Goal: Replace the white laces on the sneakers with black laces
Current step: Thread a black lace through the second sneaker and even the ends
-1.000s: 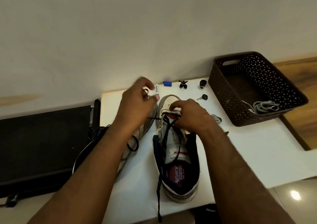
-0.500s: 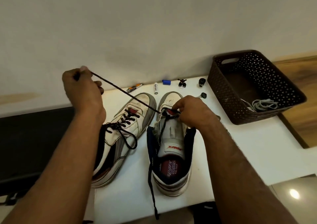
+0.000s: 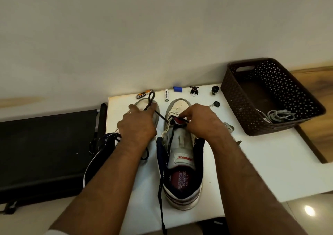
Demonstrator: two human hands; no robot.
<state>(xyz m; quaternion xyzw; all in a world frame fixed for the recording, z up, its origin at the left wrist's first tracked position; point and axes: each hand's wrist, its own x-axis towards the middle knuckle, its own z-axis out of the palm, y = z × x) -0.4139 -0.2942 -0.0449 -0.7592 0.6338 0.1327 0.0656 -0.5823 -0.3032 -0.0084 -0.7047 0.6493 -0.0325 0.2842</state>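
A thin black woven lace is running from the lowest eyelets of the right white leather sneaker, which is sitting toe-away near the middle of the white bench. The left hand is pinching one end of that lace, which is looping up above its fingers, over the toe of the left white sneaker; this shoe is lying just beside the first, partly hidden under the forearm, already carrying black lacing. The right hand is pinching the lace at the eyelets, fingers curled. The lace's other end is trailing down past the heel and over the bench's near edge. To the right, a dark brown perforated plastic basket is holding a bundle of pale laces.
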